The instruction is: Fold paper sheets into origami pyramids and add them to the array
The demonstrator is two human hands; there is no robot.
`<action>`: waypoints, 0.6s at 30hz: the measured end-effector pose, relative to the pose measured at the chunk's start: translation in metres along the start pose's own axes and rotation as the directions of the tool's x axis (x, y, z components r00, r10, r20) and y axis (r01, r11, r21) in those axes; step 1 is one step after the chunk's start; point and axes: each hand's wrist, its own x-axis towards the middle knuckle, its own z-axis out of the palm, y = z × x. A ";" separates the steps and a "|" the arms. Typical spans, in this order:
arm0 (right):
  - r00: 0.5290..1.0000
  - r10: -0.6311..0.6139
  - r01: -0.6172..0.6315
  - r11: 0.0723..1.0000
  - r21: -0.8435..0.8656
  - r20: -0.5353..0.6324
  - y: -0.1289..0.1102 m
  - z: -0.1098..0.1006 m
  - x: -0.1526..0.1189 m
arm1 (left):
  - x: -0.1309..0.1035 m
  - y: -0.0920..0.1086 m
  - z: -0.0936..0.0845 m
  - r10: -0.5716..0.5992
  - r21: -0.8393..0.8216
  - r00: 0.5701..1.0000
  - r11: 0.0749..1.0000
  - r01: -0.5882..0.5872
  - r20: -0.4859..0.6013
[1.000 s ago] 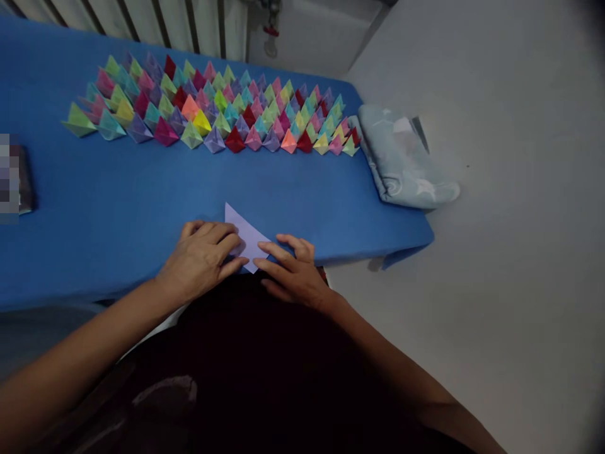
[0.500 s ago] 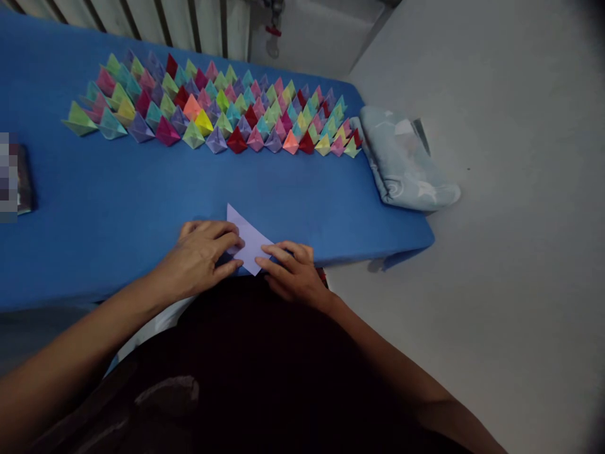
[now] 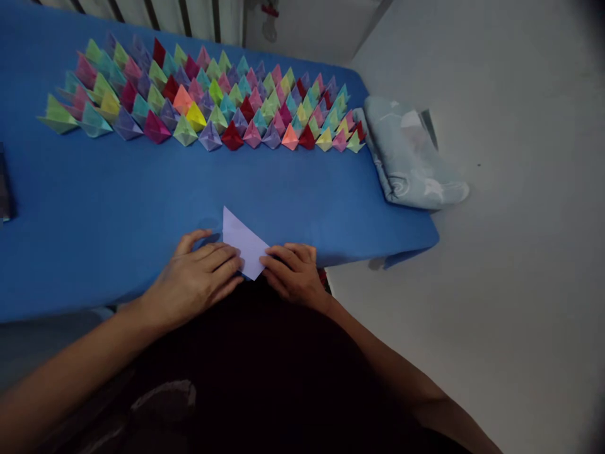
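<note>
A folded lilac paper (image 3: 246, 246) lies at the front edge of the blue-covered surface, one sharp point aimed away from me. My left hand (image 3: 196, 271) is closed on its lower left side, fingertips pressed onto the paper and thumb close to its lower edge. At the right corner, the fingers of my right hand (image 3: 295, 271) are bent and pinch the paper. Both hands hide parts of its edges. Beyond them stand rows of small folded paper boats (image 3: 210, 135) in many colours.
The blue cover (image 3: 118, 208) spreads under everything and drops off at the front. A folded grey-blue patterned cloth (image 3: 411, 164) sits at the right end by the pale wall (image 3: 520, 221). A dark object (image 3: 4, 195) is cut off at the left edge. A white slatted radiator (image 3: 203, 19) stands behind.
My left hand has shifted slightly down, its fingers now lower on the paper's left side, baring more of the upper left edge. The right hand stays at the right corner. The view has tilted slightly.
</note>
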 end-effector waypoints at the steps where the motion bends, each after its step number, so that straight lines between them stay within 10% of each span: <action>1: 1.000 0.016 -0.015 1.000 0.005 -0.016 0.000 0.000 0.001 | 0.001 -0.001 0.001 -0.005 -0.002 1.000 1.000 0.005 -0.017; 18: 0.990 0.121 -0.115 0.990 0.082 -0.066 0.006 -0.007 0.010 | 0.000 -0.005 0.009 -0.087 -0.064 0.992 0.995 0.081 -0.087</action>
